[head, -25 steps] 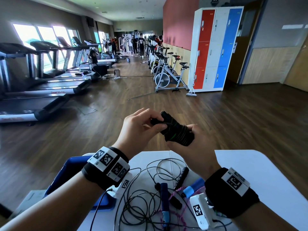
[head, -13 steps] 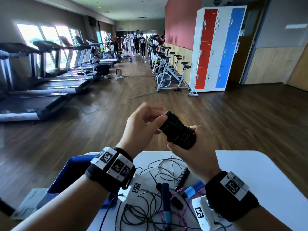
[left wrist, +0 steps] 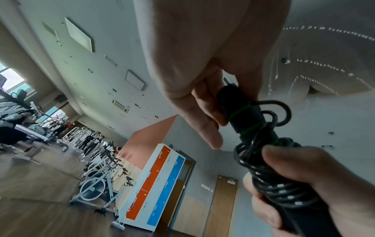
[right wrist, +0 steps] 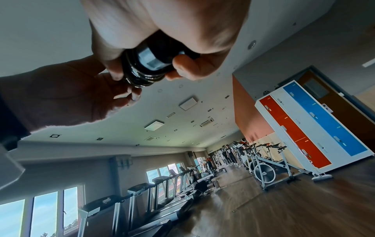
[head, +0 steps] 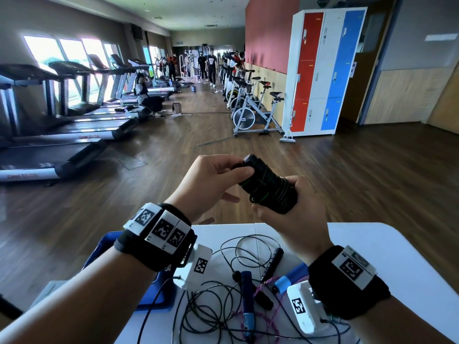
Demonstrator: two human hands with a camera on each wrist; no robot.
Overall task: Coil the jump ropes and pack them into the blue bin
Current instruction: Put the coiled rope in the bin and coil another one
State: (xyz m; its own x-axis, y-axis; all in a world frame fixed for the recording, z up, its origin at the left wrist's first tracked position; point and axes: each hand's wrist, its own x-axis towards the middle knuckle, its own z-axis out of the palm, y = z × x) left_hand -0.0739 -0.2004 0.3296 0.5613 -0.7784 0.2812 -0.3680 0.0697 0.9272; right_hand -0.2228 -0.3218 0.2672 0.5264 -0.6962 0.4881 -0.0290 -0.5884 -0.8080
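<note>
— What sat in the blue bin [head: 99, 254]?
— Couldn't tell; the left forearm hid its inside. Loose ropes [head: 223, 301] lay tangled on the white table [head: 397, 264].
— And the hands?
— The right hand [head: 295, 217] clenched the coiled black rope [head: 270, 187] above the table's edge; the left hand [head: 213, 180] pinched its handle tip.

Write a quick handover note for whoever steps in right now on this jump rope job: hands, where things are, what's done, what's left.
Right hand grips the black jump rope bundle, cord wound round its handles.
Left hand pinches the bundle's top end, apparently finishing the wrap.
Blue bin sits at the table's left edge; its inside is hidden.
Left: secure and bin this bundle, then coil the loose ropes tangled on the table.
</note>
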